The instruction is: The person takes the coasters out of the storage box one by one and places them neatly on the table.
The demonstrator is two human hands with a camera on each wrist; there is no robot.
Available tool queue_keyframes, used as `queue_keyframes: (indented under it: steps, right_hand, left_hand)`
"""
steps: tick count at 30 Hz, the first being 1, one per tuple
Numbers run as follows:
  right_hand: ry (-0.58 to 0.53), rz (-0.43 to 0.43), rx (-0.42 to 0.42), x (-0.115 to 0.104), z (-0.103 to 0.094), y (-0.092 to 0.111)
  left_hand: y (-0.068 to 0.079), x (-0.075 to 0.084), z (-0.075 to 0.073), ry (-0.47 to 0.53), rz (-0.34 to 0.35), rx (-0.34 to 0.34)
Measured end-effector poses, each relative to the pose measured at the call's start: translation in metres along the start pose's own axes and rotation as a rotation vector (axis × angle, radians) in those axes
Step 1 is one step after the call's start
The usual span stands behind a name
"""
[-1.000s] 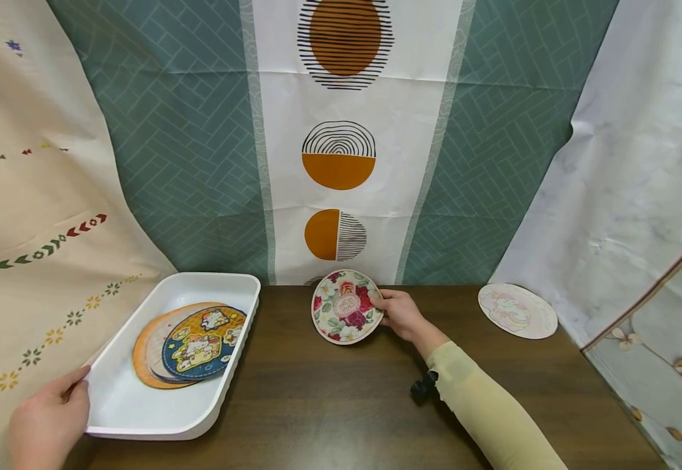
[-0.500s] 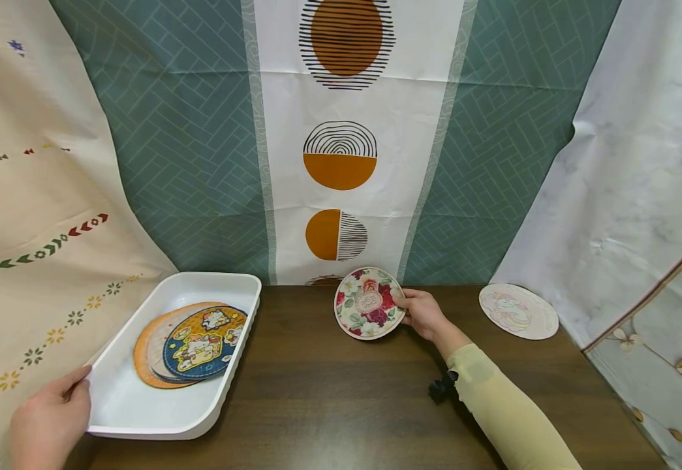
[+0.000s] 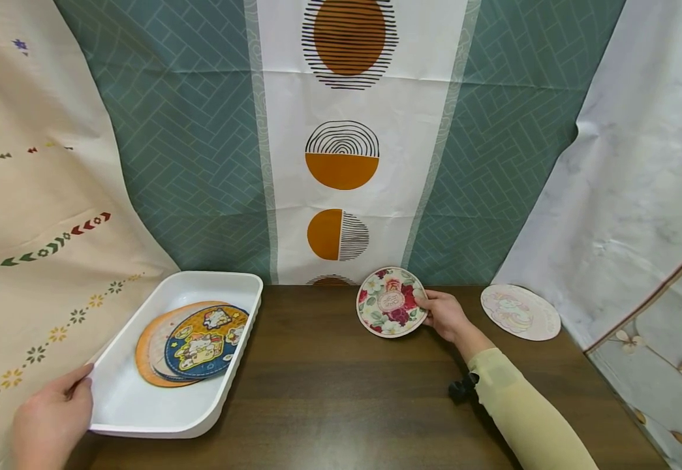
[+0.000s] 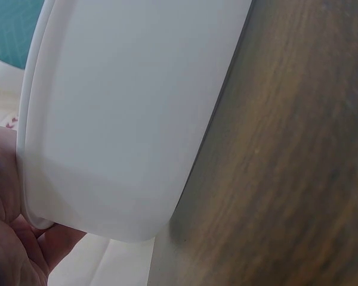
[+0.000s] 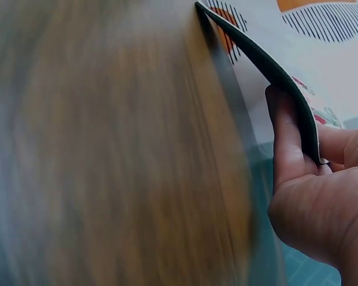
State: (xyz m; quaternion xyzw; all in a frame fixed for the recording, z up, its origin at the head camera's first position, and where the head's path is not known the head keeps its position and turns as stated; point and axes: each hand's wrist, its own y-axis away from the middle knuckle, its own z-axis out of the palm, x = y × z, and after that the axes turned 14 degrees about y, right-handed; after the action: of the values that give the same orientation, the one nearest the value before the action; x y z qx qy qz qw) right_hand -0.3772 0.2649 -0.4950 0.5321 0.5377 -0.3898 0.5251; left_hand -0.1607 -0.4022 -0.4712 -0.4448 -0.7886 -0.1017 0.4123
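Between thumb and fingers my right hand (image 3: 448, 315) pinches the edge of a round floral mouse pad (image 3: 392, 302), held tilted above the table's back part. Its dark underside (image 5: 292, 89) shows in the right wrist view, with the thin pad bending slightly. At the left, my left hand (image 3: 54, 411) grips the near left corner of a white plastic tray (image 3: 153, 421), thumb over the rim. Inside that tray lies a fanned stack of round pads, a blue and yellow cartoon one (image 3: 205, 343) on top and an orange one (image 3: 143, 356) lowest.
A pale round pad with a unicorn print (image 3: 520, 312) lies at the table's back right, by the white marbled cloth (image 3: 628, 196). The brown wooden table (image 3: 329, 391) ends at a hanging patterned cloth (image 3: 211, 163) behind.
My right hand has carried the floral mouse pad to the right, away from the tray. The left hand keeps its grip on the tray, which stays in place.
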Motion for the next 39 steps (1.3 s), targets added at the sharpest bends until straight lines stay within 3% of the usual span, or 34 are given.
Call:
queue_keyframes:
  steps: [6,18,39]
  right_hand:
    - [-0.013,0.002,0.019,0.003,-0.016,0.005]
    - [0.03,0.003,0.038,0.008,-0.048,0.014]
    - [0.169,0.005,0.063,0.015,-0.092,0.027]
  left_hand:
    - [0.0,0.0,-0.001,0.008,0.056,0.014]
    - [0.003,0.001,-0.001,0.021,0.067,0.031]
    - [0.003,0.003,-0.002,0.018,0.016,0.009]
